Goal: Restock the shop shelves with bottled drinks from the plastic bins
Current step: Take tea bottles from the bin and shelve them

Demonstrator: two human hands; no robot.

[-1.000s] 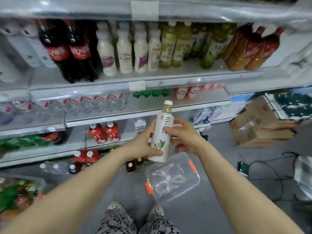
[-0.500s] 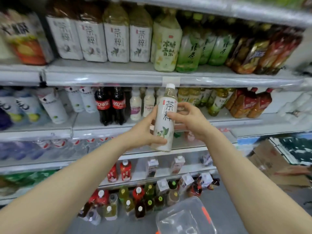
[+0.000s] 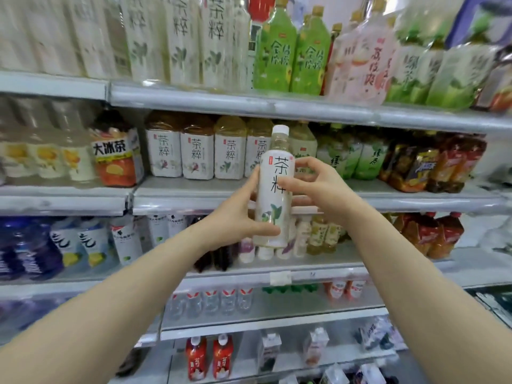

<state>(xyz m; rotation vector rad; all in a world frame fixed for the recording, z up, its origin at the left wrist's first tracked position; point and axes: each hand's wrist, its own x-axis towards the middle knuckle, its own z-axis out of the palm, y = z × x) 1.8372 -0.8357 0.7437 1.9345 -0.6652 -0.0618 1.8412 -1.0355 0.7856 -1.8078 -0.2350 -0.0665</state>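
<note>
**A:** Where's the tea bottle [image 3: 271, 207]?

**B:** Upright in the air between both hands. The left hand [image 3: 235, 214] wraps its lower body, and the right hand [image 3: 321, 189] pinches the label between thumb and fingers.

**A:** Which step is this?

**B:** Carrying it to its place, I'd judge. It isn't set down yet.

**A:** And next?

**B:** Matching white-labelled tea bottles [image 3: 197, 155] stand beyond the left hand and a little to its left, on the shelf [image 3: 191, 197]. The bottle probably needs a gap there, then setting down upright with the label facing out.
</note>
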